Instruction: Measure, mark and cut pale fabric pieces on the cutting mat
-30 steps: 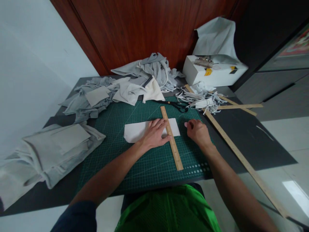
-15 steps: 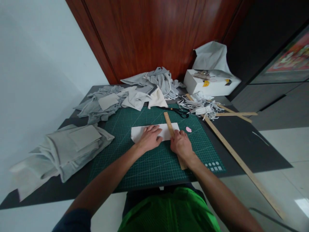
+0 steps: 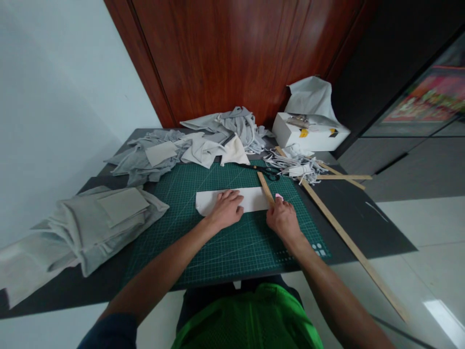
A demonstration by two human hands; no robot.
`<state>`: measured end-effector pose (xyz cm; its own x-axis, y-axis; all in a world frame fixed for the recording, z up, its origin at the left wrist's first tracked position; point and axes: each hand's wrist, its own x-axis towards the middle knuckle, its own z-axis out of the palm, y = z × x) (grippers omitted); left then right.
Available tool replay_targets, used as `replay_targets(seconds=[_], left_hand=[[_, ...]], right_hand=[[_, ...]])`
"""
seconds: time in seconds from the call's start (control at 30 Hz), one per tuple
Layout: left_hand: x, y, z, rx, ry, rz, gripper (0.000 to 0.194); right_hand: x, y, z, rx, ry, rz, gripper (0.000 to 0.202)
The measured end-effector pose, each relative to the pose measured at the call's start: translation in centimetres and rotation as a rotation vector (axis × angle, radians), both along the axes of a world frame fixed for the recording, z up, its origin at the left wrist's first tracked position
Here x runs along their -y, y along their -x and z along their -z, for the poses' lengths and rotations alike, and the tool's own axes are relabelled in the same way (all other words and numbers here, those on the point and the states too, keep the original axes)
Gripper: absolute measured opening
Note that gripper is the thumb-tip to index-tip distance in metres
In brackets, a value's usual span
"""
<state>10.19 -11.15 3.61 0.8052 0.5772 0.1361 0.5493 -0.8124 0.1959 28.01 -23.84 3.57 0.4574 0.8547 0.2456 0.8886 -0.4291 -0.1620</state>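
Note:
A white oblong piece (image 3: 251,199), paper or cloth, lies on the green cutting mat (image 3: 225,252). My left hand (image 3: 227,209) rests flat on its left half, fingers spread. Across the right end of the piece runs a short wooden ruler (image 3: 266,188), slanting toward me. My right hand (image 3: 284,219) is closed on the ruler, hiding its lower part. Just beyond the right knuckles a small pink piece (image 3: 278,197) is partly covered by the hand.
Black scissors (image 3: 271,172) lie at the mat's back edge. Grey fabric heaps (image 3: 145,155), folded cloth (image 3: 98,218) and a white box (image 3: 308,133) stand around it. A long wooden ruler (image 3: 348,240) juts past the table's front right edge, near thin strips (image 3: 298,165).
My right hand has moved the short ruler to the right, to the end of the white piece. My left hand stays flat on it. The view has shifted slightly.

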Motion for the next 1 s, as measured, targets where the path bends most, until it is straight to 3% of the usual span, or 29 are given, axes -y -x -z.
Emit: replay_targets(seconds=[0.27,0.47,0.57,0.77,1.0], left_hand=[[0.0,-2.3,-0.3,0.016,0.008,0.042,0.036],[0.1,-4.9,-0.3,0.044,0.009,0.078,0.031],[-0.5,-6.0,-0.6,0.038,0.007,0.068,0.029],[-2.2,-7.5,-0.7,0.030,0.011,0.001,0.030],[-3.7,-7.9,-0.1,0.019,0.040,-0.048,0.033]], right_hand=[[1.0,-1.6,0.4,0.017,0.002,0.021,0.038],[-0.1,-1.7,0.8,-0.014,0.006,-0.037,0.037],[-2.3,-3.2,0.0,-0.035,0.020,-0.074,0.029],[-9.7,-8.3,-2.2,-0.055,0.050,-0.135,0.043],[-14.5,-9.8,-1.4,-0.089,0.152,-0.057,0.042]])
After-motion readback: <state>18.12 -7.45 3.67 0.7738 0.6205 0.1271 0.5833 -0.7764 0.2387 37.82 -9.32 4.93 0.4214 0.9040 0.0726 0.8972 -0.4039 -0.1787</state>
